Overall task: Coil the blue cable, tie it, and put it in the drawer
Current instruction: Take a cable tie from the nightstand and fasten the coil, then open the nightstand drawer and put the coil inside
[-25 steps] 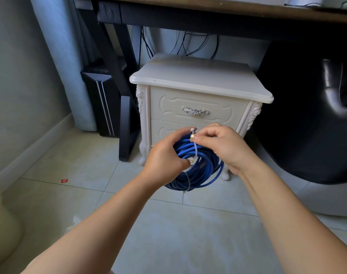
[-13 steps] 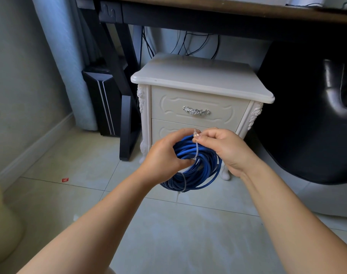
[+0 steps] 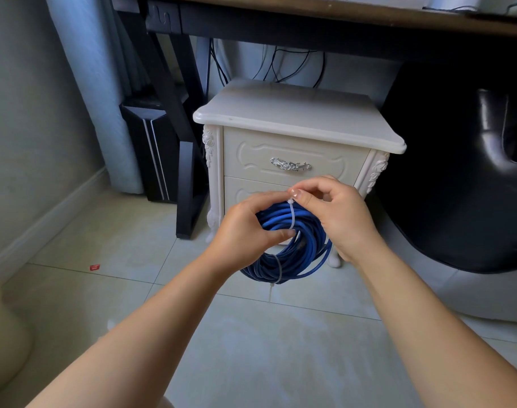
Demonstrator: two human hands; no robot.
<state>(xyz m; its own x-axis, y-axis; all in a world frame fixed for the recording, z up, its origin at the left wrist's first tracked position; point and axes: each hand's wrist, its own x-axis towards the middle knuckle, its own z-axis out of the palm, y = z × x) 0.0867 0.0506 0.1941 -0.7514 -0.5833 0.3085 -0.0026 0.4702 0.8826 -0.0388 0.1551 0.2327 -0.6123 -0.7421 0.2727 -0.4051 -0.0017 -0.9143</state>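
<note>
Head view. Still gripping the left side of the coiled blue cable (image 3: pixel 298 231) with the left hand (image 3: pixel 242 231), thumb pressed against the strands at the ring's inner edge. Holding the coil upright in the air, just in front of the nightstand (image 3: pixel 295 113), much as half a second ago. Still pinching the upper end of the white zip tie (image 3: pixel 292 214) between thumb and forefinger of the right hand (image 3: pixel 339 216), now a touch higher and nearer the silver handle (image 3: pixel 290 165) of the top drawer (image 3: pixel 251 154). Running straight down over the top of the bundle to the left thumb, that strap. No change at the second tie (image 3: pixel 278 269) round the bottom of the coil, tail hanging below.

Hidden behind hands and coil: most of the lower drawer (image 3: pixel 236 189). Covered by the left fingers: the coil's left arc. Cannot make out the tie's lock head, nor name the pale blurred bit inside the ring. Cut off at the upper edge: the desk (image 3: pixel 310 10).
</note>
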